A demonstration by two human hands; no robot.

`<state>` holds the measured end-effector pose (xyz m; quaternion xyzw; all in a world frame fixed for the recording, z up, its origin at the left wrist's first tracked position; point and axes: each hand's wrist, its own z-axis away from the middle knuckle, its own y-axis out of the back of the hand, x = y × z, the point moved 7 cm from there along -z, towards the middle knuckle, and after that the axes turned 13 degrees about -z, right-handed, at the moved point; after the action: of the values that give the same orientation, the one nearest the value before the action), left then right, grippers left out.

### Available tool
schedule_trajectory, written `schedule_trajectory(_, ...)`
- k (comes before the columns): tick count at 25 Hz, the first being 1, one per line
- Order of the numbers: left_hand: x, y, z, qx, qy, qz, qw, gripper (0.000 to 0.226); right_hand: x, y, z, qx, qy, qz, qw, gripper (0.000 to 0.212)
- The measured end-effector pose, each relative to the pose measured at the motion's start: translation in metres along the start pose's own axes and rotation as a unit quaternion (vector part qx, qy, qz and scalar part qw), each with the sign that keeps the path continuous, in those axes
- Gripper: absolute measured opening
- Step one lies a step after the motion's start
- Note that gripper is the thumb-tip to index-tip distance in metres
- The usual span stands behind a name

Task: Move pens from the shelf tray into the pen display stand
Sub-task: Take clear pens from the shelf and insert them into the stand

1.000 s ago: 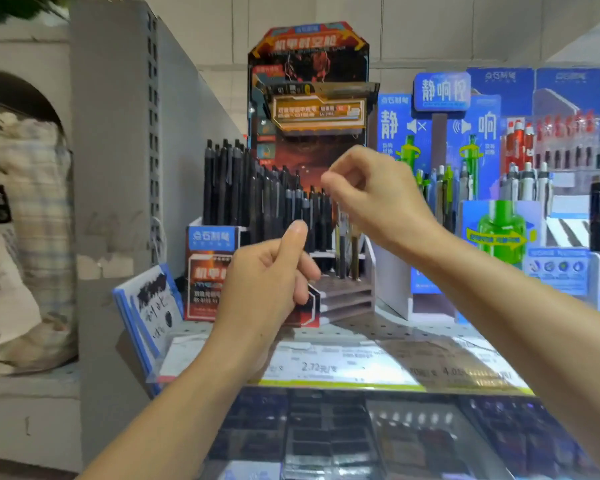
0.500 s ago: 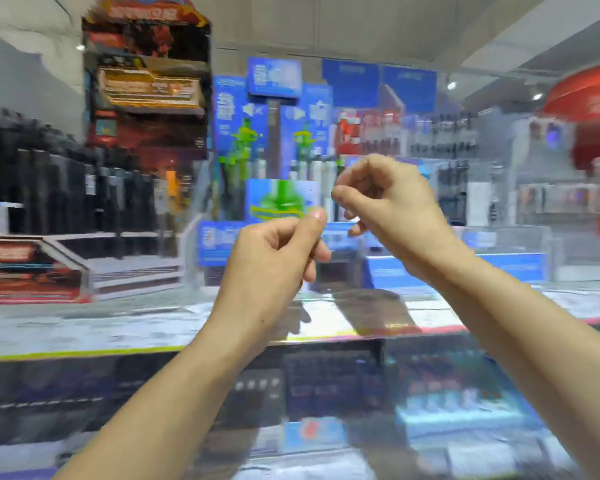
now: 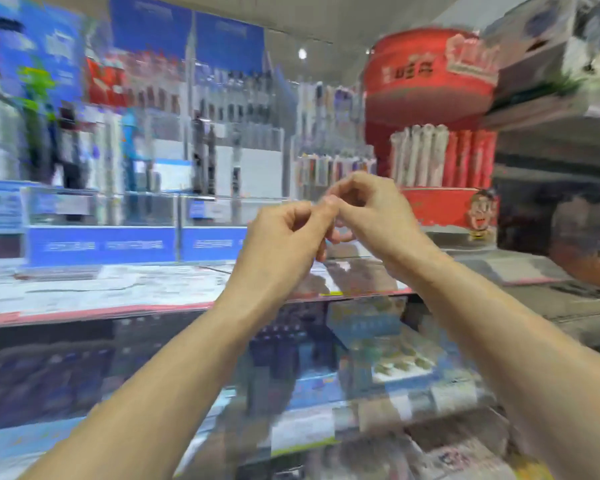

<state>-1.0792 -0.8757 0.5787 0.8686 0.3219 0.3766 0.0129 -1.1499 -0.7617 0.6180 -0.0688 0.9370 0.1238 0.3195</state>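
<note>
We see our left hand (image 3: pixel 281 244) and right hand (image 3: pixel 371 216) curled, fingertips touching, holding nothing we can make out, before the red display stand (image 3: pixel 440 202); its pens (image 3: pixel 440 154) stand beyond.

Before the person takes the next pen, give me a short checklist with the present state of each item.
1. Left hand free of a pen: ok, fingers curled, nothing seen in them.
2. Right hand free: ok, nothing seen in it.
3. Hands apart: not ok, fingertips meet.
4. Shelf tray in sight: cannot tell, picture blurred.
5. Red display stand upright: ok.
6. Shelf edge unobstructed: ok.
</note>
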Motion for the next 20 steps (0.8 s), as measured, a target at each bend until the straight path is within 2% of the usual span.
schedule_trajectory(10, 0.033, -0.172, -0.068, -0.060, -0.104, -0.020, 0.993, 0.046, 0.067, 0.153, -0.050, -0.003, 0.018, -0.052, 0.998, 0.005)
schedule_trajectory(13, 0.049, -0.226, -0.085, -0.065, -0.128, -0.034, 0.989, 0.045, 0.081, 0.203, -0.062, -0.005, 0.035, -0.069, 0.997, 0.012)
schedule_trajectory(16, 0.066, -0.276, -0.093, -0.077, -0.134, -0.057, 0.986, 0.042, 0.091, 0.256, -0.069, -0.038, 0.050, -0.117, 0.991, 0.011)
schedule_trajectory(20, 0.086, -0.332, -0.098, -0.022, -0.133, -0.087, 0.987, 0.029, 0.128, 0.323, -0.079, -0.099, 0.072, -0.130, 0.984, 0.017)
